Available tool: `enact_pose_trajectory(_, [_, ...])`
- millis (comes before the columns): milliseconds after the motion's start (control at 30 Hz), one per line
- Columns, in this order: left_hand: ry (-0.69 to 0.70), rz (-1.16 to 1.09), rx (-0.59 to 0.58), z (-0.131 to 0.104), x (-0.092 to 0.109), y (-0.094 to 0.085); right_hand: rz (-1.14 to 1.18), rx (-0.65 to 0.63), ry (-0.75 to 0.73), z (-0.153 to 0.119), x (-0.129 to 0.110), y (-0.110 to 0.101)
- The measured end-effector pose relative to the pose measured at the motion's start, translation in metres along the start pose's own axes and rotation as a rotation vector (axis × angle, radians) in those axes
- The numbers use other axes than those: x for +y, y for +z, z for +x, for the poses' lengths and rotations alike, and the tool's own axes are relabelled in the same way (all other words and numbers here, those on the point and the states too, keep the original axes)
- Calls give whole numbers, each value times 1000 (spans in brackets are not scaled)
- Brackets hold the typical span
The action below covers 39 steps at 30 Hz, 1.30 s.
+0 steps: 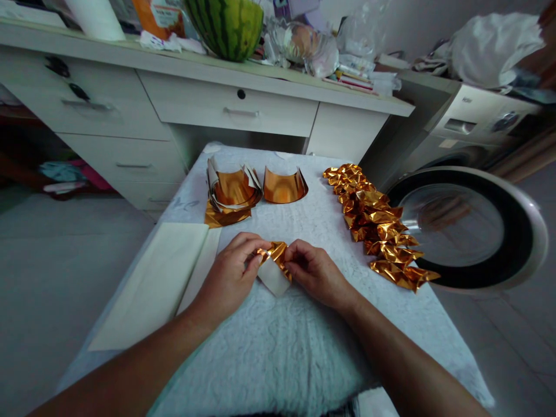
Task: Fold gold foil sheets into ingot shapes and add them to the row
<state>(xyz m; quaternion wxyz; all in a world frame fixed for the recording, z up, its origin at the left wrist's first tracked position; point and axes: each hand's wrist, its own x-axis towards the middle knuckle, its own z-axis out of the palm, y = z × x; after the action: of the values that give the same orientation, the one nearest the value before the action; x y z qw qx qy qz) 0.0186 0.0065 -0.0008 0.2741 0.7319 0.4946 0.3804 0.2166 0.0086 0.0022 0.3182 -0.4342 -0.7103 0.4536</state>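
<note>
Between my two hands is a sheet of gold foil paper [278, 253], partly folded, with its pale backing showing at the lower corner. My left hand [237, 267] pinches its left edge between thumb and fingers. On the opposite edge, my right hand [316, 269] grips it with curled fingers. Ahead of my hands stands a stack of curled gold foil sheets [234, 188], and a single curled gold sheet [284, 186] is beside it. Several folded gold foil pieces [373, 217] lie in an overlapping row along the right side.
White paper sheets [152, 284] lie on the cloth-covered table [347, 347] at left. Behind it is a white desk [269, 110] bearing a cut watermelon [226, 26] and plastic bags. A washing machine [460, 124] with its round door [464, 229] swung out is close on the right.
</note>
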Motion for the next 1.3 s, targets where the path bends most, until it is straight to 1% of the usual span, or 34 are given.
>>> enact_pose_trajectory(167, [52,120,-42,0,-7,4,-346,54,-87,1,0,3])
enact_pose_trajectory(233, [71,191,-63,-1,-9,6,-439,60,-112,0,1,5])
enact_pose_trajectory(333, [120,315,-70,-2,-11,9,-534,65,-98,-1,2,6])
enact_pose_trajectory(467, [177,423,-27,-4,-9,9,-573,101,-63,-2,2,7])
enact_pose_trajectory(500, [184,418,-34,-4,-8,9,-578,111,-64,-2,1,7])
enact_pose_trajectory(567, [199,382,-85,-3,-7,8,-593,115,-72,-2,0,5])
enact_pose_trajectory(667, [213,340,-169,-3,-5,6,-614,47,-112,-2,-4,1])
enact_pose_trajectory(733, [218,333,-184,-2,-5,5,-614,-38,-149,-3,-7,-4])
enact_pose_trajectory(833, [228,340,-195,-3,-4,5,-630,-106,-175,-6,-11,-8])
enact_pose_trajectory(1000, [255,326,-231,-7,-2,1,-699,-123,-162,-10,-14,-9])
enact_pose_trajectory(1133, [243,278,-261,-9,-2,-2,-742,-133,-172,-10,-14,-7])
enact_pose_trajectory(1300, [221,273,-284,-8,-3,-2,-755,-135,-198,-10,-12,-7])
